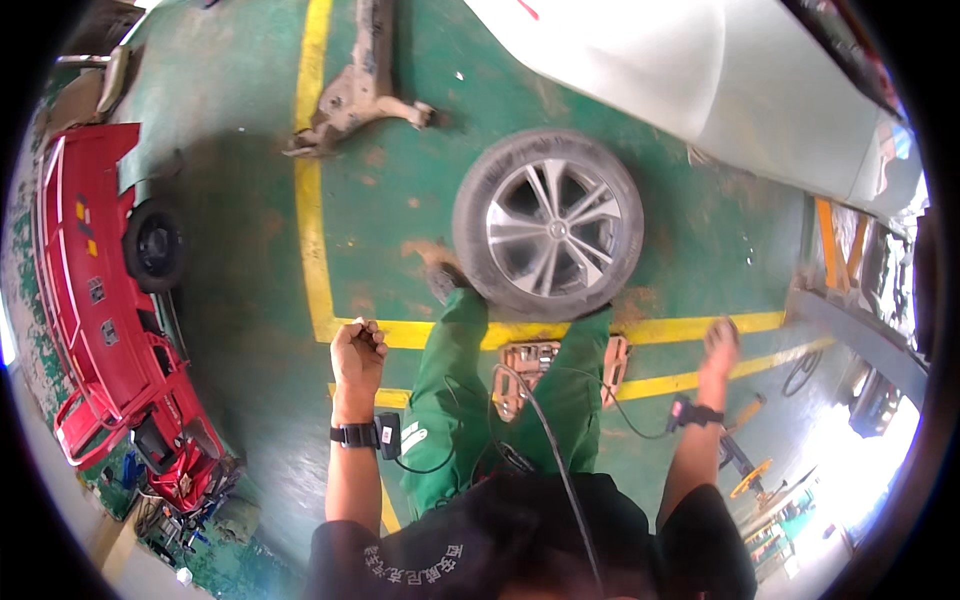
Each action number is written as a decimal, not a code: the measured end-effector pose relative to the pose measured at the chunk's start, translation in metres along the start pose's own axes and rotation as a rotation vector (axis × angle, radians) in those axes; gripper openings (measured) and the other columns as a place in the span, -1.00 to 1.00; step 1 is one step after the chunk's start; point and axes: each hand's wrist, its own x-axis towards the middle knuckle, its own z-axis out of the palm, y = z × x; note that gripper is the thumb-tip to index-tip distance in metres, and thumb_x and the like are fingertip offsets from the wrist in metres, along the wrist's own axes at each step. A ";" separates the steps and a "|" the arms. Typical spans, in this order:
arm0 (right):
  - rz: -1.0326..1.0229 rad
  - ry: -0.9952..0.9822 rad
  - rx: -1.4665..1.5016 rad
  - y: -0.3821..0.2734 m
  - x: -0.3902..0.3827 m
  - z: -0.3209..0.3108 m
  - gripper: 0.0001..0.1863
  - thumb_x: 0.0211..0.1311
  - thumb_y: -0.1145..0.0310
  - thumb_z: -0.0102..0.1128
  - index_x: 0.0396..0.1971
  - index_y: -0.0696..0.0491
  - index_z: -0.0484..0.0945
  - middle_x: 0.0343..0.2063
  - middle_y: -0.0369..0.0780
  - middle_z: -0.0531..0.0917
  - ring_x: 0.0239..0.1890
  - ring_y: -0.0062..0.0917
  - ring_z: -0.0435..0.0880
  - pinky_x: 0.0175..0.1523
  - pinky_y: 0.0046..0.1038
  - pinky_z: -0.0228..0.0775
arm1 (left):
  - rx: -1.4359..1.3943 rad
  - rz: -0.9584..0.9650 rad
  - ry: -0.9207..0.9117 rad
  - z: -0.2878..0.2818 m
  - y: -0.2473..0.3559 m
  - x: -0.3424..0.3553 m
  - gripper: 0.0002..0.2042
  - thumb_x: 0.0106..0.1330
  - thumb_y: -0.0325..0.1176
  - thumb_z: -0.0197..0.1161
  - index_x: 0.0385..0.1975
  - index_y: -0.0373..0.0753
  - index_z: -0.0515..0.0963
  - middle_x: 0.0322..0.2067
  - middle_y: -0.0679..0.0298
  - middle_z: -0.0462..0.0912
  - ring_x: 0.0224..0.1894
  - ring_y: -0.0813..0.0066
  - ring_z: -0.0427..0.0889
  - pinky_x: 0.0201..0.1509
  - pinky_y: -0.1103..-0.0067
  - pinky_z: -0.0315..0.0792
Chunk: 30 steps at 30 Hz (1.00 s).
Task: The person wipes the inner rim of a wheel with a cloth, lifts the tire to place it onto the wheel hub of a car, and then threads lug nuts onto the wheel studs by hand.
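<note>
Red cargo vehicle [85, 290]: far left, parked, its dark wheel [155, 245] in place; no hand near it.
Left hand [358, 352]: raised over the green floor [240, 400], fingers loosely half-curled, nothing visible in the grasp; black strap and small box at the wrist.
Metal arm [372, 85]: on the floor ahead, forked end across the yellow line [312, 215]; untouched.
Tool case [512, 355]: on the floor by the green trousers [440, 385], partly hidden by the legs; looks open, metal pieces showing inside. Both hands well apart from it.
Loose wheel [557, 231]: on the floor just ahead of the person, 5-double-spoke face up, tyre on the rim, dark shoe [445, 283] close by.
Wheel, done: separate from any vehicle; tyre and rim together. Cannot tell whether anything has been worked on it.
Wheel, left: mounted on nothing; no tool seen on it, 0 hands touching it.
Stage: judged a pause between actions or an early point; 1 frame cannot settle which.
Right hand [720, 345]: out to the side, blurred; cannot tell how far open, no held object visible.
Pale car body [740, 90]: upper right, beyond the wheel and apart from it.
</note>
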 end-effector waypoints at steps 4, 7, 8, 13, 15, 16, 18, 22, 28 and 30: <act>0.078 0.287 0.127 -0.036 -0.066 -0.053 -0.70 0.27 0.31 0.16 -0.05 0.12 0.54 -0.41 -0.33 0.54 -0.41 -0.67 0.46 -0.33 -0.66 0.30 | 0.058 0.088 0.024 -0.021 0.073 -0.018 -0.91 0.29 -0.36 0.02 -0.40 -0.19 0.43 -0.47 0.32 0.47 -0.48 0.49 0.45 -0.47 0.62 0.36; 0.060 0.265 0.114 -0.050 -0.118 -0.055 -0.72 0.26 0.32 0.18 -0.10 0.14 0.56 -0.56 -0.39 0.42 -0.55 -0.72 0.38 -0.48 -0.69 0.18 | 0.129 0.120 -0.004 -0.035 0.111 -0.036 -0.90 0.31 -0.34 0.02 -0.42 -0.16 0.42 -0.50 0.34 0.47 -0.48 0.52 0.46 -0.48 0.63 0.35; 0.075 0.246 0.102 -0.053 -0.131 -0.060 -0.73 0.25 0.33 0.18 -0.12 0.16 0.56 -0.60 -0.41 0.36 -0.59 -0.73 0.32 -0.52 -0.68 0.12 | 0.138 0.116 -0.009 -0.044 0.119 -0.038 -0.90 0.31 -0.33 0.02 -0.43 -0.15 0.42 -0.50 0.34 0.47 -0.49 0.52 0.45 -0.49 0.63 0.35; 0.132 0.316 0.133 -0.052 -0.179 -0.060 -0.75 0.24 0.38 0.17 -0.15 0.20 0.59 -0.69 -0.48 0.06 -0.72 -0.76 0.08 -0.64 -0.65 -0.08 | 0.162 0.117 0.052 -0.085 0.137 -0.037 -0.86 0.30 -0.31 0.04 -0.50 -0.15 0.41 -0.58 0.36 0.45 -0.56 0.53 0.45 -0.53 0.61 0.32; 0.125 0.386 0.149 -0.042 -0.189 -0.067 -0.74 0.24 0.39 0.16 -0.13 0.20 0.58 -0.68 -0.47 0.08 -0.71 -0.75 0.08 -0.63 -0.65 -0.06 | 0.208 0.072 0.094 -0.101 0.132 -0.008 -0.87 0.26 -0.31 0.05 -0.52 -0.13 0.42 -0.59 0.36 0.45 -0.57 0.50 0.45 -0.53 0.57 0.30; 0.119 0.425 0.154 -0.037 -0.194 -0.075 -0.73 0.24 0.39 0.16 -0.12 0.20 0.58 -0.68 -0.46 0.09 -0.70 -0.74 0.09 -0.62 -0.66 -0.06 | 0.236 0.046 0.120 -0.101 0.130 -0.003 -0.88 0.21 -0.34 0.03 -0.55 -0.14 0.41 -0.60 0.36 0.43 -0.58 0.50 0.43 -0.51 0.59 0.30; 0.123 0.400 0.181 -0.020 -0.196 -0.083 -0.72 0.24 0.39 0.16 -0.10 0.21 0.58 -0.67 -0.45 0.11 -0.70 -0.73 0.11 -0.62 -0.65 -0.04 | 0.247 0.026 0.171 -0.139 0.131 0.000 -0.90 0.16 -0.39 -0.01 -0.57 -0.14 0.39 -0.62 0.36 0.41 -0.60 0.49 0.41 -0.54 0.58 0.28; 0.139 0.392 0.262 -0.001 -0.214 -0.092 -0.76 0.23 0.39 0.16 -0.17 0.20 0.58 -0.66 -0.44 0.15 -0.69 -0.71 0.15 -0.61 -0.63 0.01 | 0.250 -0.019 0.299 -0.206 0.129 -0.001 -0.89 0.13 -0.43 -0.07 -0.62 -0.14 0.32 -0.67 0.35 0.35 -0.68 0.47 0.34 -0.64 0.55 0.22; 0.173 0.399 0.306 0.043 -0.259 -0.120 -0.86 0.21 0.36 0.19 -0.38 0.11 0.52 -0.65 -0.41 0.24 -0.67 -0.69 0.23 -0.58 -0.63 0.11 | 0.301 -0.012 0.332 -0.224 0.136 -0.014 -0.91 0.17 -0.45 -0.03 -0.56 -0.21 0.37 -0.66 0.30 0.39 -0.68 0.44 0.42 -0.63 0.52 0.32; 0.209 0.447 0.328 0.050 -0.283 -0.120 -0.76 0.22 0.35 0.20 -0.57 0.01 0.34 -0.69 -0.40 0.21 -0.67 -0.66 0.25 -0.59 -0.57 0.12 | 0.311 0.007 0.267 -0.213 0.140 -0.030 -0.92 0.17 -0.44 -0.01 -0.55 -0.22 0.38 -0.64 0.29 0.41 -0.65 0.43 0.44 -0.62 0.52 0.32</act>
